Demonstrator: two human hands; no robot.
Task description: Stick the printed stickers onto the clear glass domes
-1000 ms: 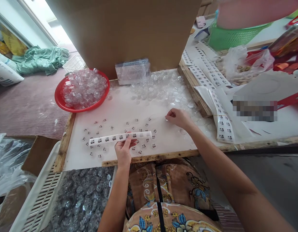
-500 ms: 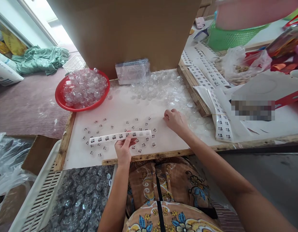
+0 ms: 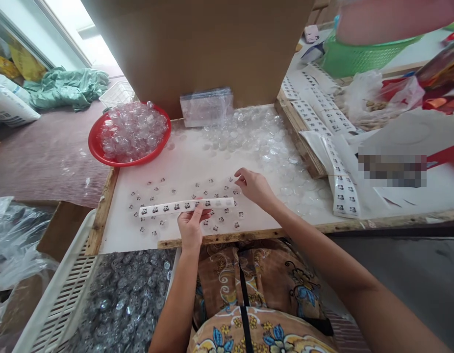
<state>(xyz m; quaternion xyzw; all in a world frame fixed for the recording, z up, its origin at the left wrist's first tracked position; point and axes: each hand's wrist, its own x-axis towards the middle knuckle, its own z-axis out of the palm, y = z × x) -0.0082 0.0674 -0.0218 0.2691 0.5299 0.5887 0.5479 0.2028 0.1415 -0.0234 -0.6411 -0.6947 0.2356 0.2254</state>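
Note:
My left hand (image 3: 190,226) pinches a white strip of panda stickers (image 3: 166,208) between thumb and fingers, holding it level above the white tabletop (image 3: 197,162). Toward the strip's right end the backing has bare spots. My right hand (image 3: 255,187) is low over the board to the right, fingers curled in and tips drawn together; whatever they pinch is too small to make out. Just left of its fingertips lies a clear disc with a panda sticker (image 3: 230,179). Several more such stickered discs (image 3: 154,233) are spread around and below the strip, some partly hidden by it.
A red basin (image 3: 98,152) of clear plastic pieces stands at the back left. Loose clear discs (image 3: 271,147) cover the back right. Wooden edging (image 3: 304,142) separates more sticker strips (image 3: 344,193). A cardboard box (image 3: 197,49) rises behind; a white crate (image 3: 70,289) sits below left.
My right hand has moved left and slightly down, up to the panda-stickered discs. My left hand keeps the sticker strip in nearly the same place. The whole view has shifted slightly.

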